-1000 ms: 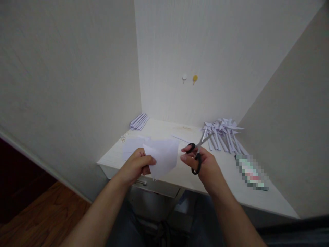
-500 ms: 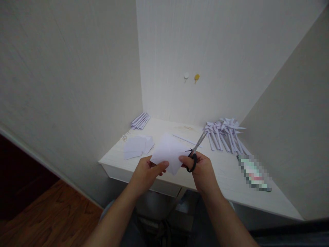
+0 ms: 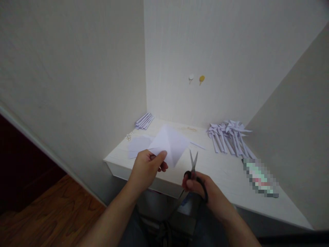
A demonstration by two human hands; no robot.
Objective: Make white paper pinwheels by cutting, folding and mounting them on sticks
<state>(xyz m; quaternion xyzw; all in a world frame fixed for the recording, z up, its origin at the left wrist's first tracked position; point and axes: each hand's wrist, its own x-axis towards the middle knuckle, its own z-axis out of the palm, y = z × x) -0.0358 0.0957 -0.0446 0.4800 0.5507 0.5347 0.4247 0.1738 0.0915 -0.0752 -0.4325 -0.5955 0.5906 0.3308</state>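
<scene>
My left hand (image 3: 150,166) pinches a square sheet of white paper (image 3: 177,142) between thumb and fingers near its lower left side. A crease runs down the middle of the sheet. My right hand (image 3: 199,185) grips black-handled scissors (image 3: 193,164) by the finger loops. The blades point up and stand apart, a short way right of the paper and not touching it. Behind the held sheet, more white paper pieces (image 3: 137,145) lie on the table, partly covered. A thin white paper stick (image 3: 197,145) lies behind the held sheet's right corner.
Rolled paper sticks (image 3: 144,120) lie at the back left of the white table (image 3: 221,175), with small pale bits (image 3: 129,136) nearby. Several paper pinwheels on sticks (image 3: 228,135) are piled at the back right. A blurred-out item (image 3: 259,177) lies at the right. Walls enclose the table.
My right hand has let go of the paper and drawn down and back, turning the scissors upward with their blades spread. My left hand keeps hold of the sheet, whose crease now shows.
</scene>
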